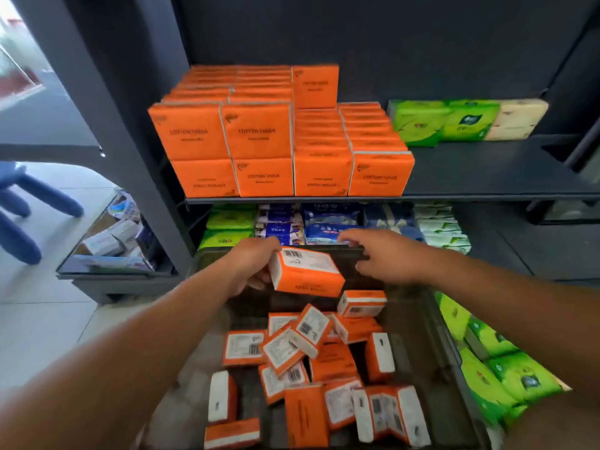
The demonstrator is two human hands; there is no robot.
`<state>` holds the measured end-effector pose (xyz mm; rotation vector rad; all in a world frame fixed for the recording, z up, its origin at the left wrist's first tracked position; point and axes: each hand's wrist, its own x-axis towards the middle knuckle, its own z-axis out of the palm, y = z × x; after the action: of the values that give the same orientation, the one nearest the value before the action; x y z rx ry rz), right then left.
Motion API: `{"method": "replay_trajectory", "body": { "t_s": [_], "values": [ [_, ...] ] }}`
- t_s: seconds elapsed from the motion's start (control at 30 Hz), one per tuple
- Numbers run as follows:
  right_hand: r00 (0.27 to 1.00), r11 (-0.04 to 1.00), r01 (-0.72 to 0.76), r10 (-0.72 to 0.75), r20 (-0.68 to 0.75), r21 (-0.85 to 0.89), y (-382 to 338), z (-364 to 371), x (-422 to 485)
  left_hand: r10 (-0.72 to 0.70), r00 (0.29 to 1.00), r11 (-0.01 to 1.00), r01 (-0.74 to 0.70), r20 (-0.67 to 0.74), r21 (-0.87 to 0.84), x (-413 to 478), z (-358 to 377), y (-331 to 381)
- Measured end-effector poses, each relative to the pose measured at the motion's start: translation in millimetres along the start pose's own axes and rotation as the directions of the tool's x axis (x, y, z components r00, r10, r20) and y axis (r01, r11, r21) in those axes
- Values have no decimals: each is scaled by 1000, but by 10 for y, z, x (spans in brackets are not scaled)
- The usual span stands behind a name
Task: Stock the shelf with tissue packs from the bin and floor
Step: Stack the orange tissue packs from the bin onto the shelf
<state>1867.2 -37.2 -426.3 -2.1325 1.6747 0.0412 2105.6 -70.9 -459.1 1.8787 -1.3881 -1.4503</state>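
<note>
Risk first: your left hand grips one orange tissue pack by its end only, fingers wrapped on the white side, so the pack juts out unsupported above the bin. A soft pack held that way can twist or slide free as you lift it, and it would likely drop back among the loose orange packs heaped below. Your right hand is open and holds nothing, fingers spread just beside the pack's far end, near the bin's back rim; bringing it under that end would probably steady things.

The orange stacks on the shelf are uneven: two layers high on the left, one on the right with a single pack standing on top at the back. That lone pack looks easy to knock over if you slide yours in carelessly beside it. Green packs lie on the floor to the right of the bin, close to your right forearm, so a wide swing could brush them.
</note>
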Motion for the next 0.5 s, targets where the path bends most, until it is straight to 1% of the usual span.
{"method": "replay_trajectory", "body": {
  "t_s": [0.07, 0.13, 0.2, 0.3, 0.37, 0.43, 0.5],
  "values": [
    [995, 998, 63, -62, -78, 10, -97, -182, -76, 15, 1000, 997, -13, 24, -82, -106, -149, 177],
    [977, 985, 155, -141, -158, 82, -178, -268, -138, 14, 997, 986, 0, 77, -170, -201, -246, 289],
    [954, 957, 224, -177, -241, 184, -234, -282, -188, -2, 991, 958, 42, 137, -284, -281, -293, 334],
    [921, 910, 286, -175, -349, 300, -275, -263, -171, -19, 980, 901, 102, 197, -421, -362, -291, 313],
    [903, 860, 321, -152, -403, 396, -325, -263, -99, -20, 981, 887, 106, 191, -450, -397, -283, 287],
    [891, 768, 351, -96, -444, 536, -402, -292, -41, 29, 983, 888, 58, 181, -457, -427, -296, 281],
    [879, 671, 374, -36, -476, 641, -459, -340, -13, 119, 983, 891, -43, 140, -452, -433, -323, 312]
  ]
}}
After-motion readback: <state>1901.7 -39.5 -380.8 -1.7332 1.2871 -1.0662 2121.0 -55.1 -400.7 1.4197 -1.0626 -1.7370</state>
